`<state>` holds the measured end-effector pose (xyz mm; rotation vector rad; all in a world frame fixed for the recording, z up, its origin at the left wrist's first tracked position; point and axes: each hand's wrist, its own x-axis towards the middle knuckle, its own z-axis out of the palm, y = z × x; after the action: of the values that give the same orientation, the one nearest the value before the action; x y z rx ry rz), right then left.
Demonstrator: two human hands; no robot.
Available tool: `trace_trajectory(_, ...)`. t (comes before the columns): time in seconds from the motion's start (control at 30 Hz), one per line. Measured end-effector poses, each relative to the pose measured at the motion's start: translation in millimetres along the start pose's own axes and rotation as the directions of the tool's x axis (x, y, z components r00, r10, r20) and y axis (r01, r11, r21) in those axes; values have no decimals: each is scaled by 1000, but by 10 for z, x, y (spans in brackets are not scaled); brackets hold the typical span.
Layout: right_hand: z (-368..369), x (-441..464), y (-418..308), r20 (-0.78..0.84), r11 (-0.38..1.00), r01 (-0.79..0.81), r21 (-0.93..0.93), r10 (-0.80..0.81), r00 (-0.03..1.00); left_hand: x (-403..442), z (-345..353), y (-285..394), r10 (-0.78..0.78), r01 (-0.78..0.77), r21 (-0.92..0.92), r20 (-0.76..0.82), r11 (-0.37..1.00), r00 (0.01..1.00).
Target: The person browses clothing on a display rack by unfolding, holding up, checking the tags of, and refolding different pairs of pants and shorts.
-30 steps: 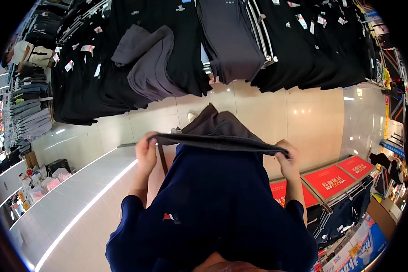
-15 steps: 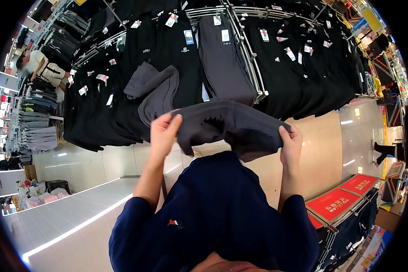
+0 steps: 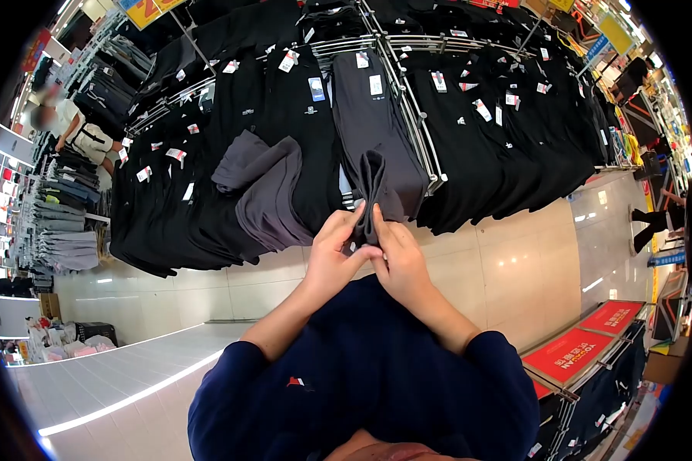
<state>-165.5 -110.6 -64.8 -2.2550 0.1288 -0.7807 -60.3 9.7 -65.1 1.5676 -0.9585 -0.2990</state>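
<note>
Dark grey trousers [image 3: 372, 180] are bunched between my two hands, their top part doubled into narrow upright folds. My left hand [image 3: 337, 250] pinches the folds from the left, thumb stretched toward the other hand. From the right, my right hand [image 3: 397, 252] grips the same cloth with its fingers pressed along it. To the left, a grey crumpled garment [image 3: 265, 184] lies over black trousers [image 3: 284, 107] and drapes off the front edge; whether it joins the held cloth is hidden. Just behind the hands lies a flat grey pair [image 3: 367, 104] with tags.
Metal rails [image 3: 411, 107] divide the display, with more tagged black trousers [image 3: 500, 138] on the right. Red signs [image 3: 573, 355] top a rack at lower right. A person [image 3: 81, 131] stands by hanging clothes [image 3: 58, 200] at far left. Pale tiled floor [image 3: 507, 269] shows in front.
My hands have come together from wide apart. The trousers' top, stretched out sideways before, is now doubled up between them. The grey garment on the left lies nearly the same.
</note>
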Motion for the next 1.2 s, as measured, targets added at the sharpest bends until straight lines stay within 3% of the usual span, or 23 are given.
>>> trace_trajectory(0.07, 7, 0, -17, 67, 1000, -25, 19, 23, 997, 7, -40, -5, -11, 11, 59, -5, 998, 1000)
trace_trajectory(0.13, -3, 39, -47, 120, 998, 13, 59, -20, 993, 8, -96, -89, -35, 35, 2, -36, 999, 999)
trace_trajectory(0.2, -78, 104, 8, 146, 994, 3, 113, -19, 989, 44, -194, -153, 57, -60, -35, -72, 998, 996)
trace_trajectory(0.27, -179, 197, 358, 147, 974, 173, 147, -195, 970, 64, -326, -78, 13, -15, -19, -70, 1000, 997)
trace_trajectory(0.3, -192, 260, 485, 67, 982, 80, 171, -93, 993, 95, -415, 11, 22, -22, 32, -6, 999, 1000)
trace_trajectory(0.37, -286, 507, 459, 34, 992, 29, 124, -33, 999, 134, -542, 141, 27, -31, 81, 53, 996, 998)
trace_trajectory(0.47, -369, 769, 584, 276, 980, 198, 38, -201, 940, 151, -670, 211, 52, -71, 108, 169, 992, 984)
trace_trajectory(0.5, -367, 792, 590, 275, 978, 205, 36, -207, 939, 163, -716, 224, 70, -91, 105, 189, 990, 979)
trace_trajectory(0.57, -339, 826, 623, 429, 975, 142, 174, -204, 880, 172, -806, 215, 91, -113, 101, 206, 988, 974)
trace_trajectory(0.67, -316, 783, 640, 470, 978, 158, 133, -203, 859, 153, -928, 176, 87, -97, 61, 152, 993, 985)
trace_trajectory(0.77, -375, 724, 558, 417, 980, 149, 128, -190, 889, 130, -1050, 153, 5, -6, 97, 11, 995, 1000)
trace_trajectory(0.8, -422, 706, 515, 413, 987, 134, 84, -157, 897, 120, -1101, 54, 56, -54, 93, -24, 994, 998)
trace_trajectory(0.83, -463, 697, 456, 331, 968, 234, 94, -252, 909, 92, -1116, -6, 64, -59, 87, -62, 994, 996)
trace_trajectory(1.0, -547, 655, 369, 221, 932, 361, 43, -361, 906, 162, -1103, -8, 85, -85, 4, -133, 996, 988)
trace_trajectory(1.07, -583, 530, 358, 253, 997, 31, 64, -46, 966, 267, -1136, -45, 100, -99, 16, -82, 995, 992)
trace_trajectory(1.13, -634, 522, 329, 302, 997, 39, 70, -59, 952, 381, -1184, -50, 102, -102, -2, -69, 995, 992)
trace_trajectory(1.2, -670, 583, 263, 285, 931, 173, 321, -269, 920, 507, -1200, -16, 122, -110, -192, 53, 975, 991)
